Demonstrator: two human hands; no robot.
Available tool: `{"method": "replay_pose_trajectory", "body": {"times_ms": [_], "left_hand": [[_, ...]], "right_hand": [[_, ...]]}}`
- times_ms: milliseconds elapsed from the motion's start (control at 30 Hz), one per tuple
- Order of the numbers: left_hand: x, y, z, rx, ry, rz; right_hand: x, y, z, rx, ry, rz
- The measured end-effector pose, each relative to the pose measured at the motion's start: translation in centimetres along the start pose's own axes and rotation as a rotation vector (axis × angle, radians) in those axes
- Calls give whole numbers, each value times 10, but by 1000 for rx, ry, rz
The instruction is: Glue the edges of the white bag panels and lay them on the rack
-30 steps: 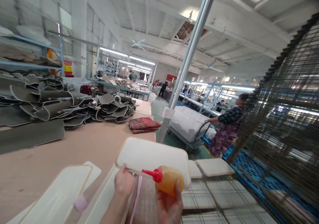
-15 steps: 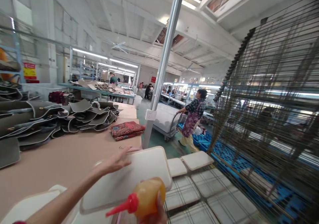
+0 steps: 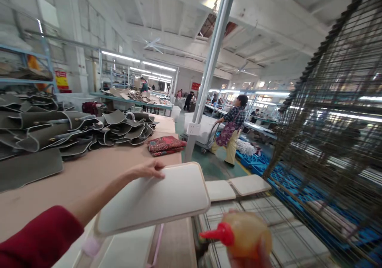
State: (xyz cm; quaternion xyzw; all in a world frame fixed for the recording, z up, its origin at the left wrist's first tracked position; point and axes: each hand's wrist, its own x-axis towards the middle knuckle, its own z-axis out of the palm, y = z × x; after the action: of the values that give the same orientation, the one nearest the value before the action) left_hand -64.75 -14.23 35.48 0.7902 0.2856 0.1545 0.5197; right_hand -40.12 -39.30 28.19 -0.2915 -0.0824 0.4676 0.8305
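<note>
While the left hand [image 3: 147, 169] grips the cream panel [image 3: 155, 200] by its far edge at ten o'clock, the right hand [image 3: 253, 260] clutches a glue bottle [image 3: 244, 236] at five o'clock; more panels [image 3: 249, 183] already lie on the wire rack [image 3: 268, 216].

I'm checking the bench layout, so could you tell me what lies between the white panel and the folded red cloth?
In the head view, only bare tan tabletop lies between the white panel and the folded red cloth.
</note>
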Motion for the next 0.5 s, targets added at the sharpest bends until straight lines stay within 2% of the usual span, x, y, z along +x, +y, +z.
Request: {"method": "replay_pose_trajectory", "body": {"times_ms": [67, 100, 167, 300, 500], "left_hand": [[-14, 10, -2, -37, -34, -48], [-20, 14, -2, -55, -53, -68], [-30, 22, -3, -73, -91, -92], [-41, 31, -5, -77, -137, -115], [-49, 43, -2, -113, -137, -166]], "right_hand": [[7, -32, 9, -138, 38, -147], [11, -45, 14, -171, -5, -248], [21, -63, 21, -230, -45, -330], [33, -74, 23, -315, -45, -298], [40, -73, 15, -416, -151, -264]]}}
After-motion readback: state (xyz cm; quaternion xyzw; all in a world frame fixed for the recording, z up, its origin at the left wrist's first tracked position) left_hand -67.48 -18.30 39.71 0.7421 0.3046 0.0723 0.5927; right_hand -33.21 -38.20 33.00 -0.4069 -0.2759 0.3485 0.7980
